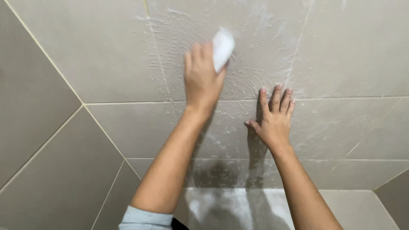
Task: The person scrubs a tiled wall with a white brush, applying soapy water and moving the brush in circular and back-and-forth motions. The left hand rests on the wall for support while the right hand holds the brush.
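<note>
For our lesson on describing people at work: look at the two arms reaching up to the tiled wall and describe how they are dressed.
Both forearms are bare from elbow to wrist. The left arm has a pale blue sleeve pushed up near the elbow, with a ribbed-looking edge. No sleeve shows on the right arm. The left hand and right hand wear no gloves, and no rings, watch or bracelets are visible. The fingernails on the right hand look short and unpainted.

The left hand [202, 81] presses a white sponge [223, 48] against the soapy tiled wall [106, 55]. The right hand [275, 119] lies flat on it, fingers spread.
</note>
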